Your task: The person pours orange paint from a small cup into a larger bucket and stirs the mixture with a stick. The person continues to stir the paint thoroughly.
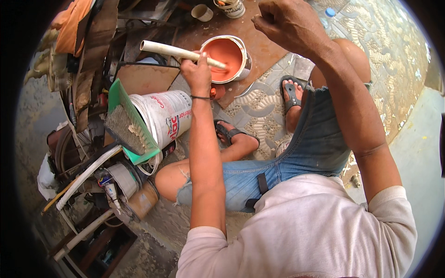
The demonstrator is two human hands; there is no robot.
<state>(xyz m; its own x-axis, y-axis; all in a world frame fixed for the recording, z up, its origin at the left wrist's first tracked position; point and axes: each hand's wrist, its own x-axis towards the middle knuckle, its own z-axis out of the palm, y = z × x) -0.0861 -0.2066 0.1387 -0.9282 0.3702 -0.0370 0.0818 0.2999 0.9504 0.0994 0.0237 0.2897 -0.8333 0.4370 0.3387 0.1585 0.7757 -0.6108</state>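
Observation:
My left hand is wrapped round a white plastic pipe. The pipe slants down to the right, its lower end in the orange paint inside a round white bucket. The paint looks blurred around that end, and the pipe's open upper end points left. Up at the top edge, my right hand is curled into a loose fist above my bent right knee, apart from the bucket. Nothing shows sticking out of its fingers, though the palm is hidden.
A large white pail stands beside my left forearm, with a green dustpan leaning on it. A small cup and another paint-stained tub sit behind the bucket on a brown board. Scrap wood crowds the left.

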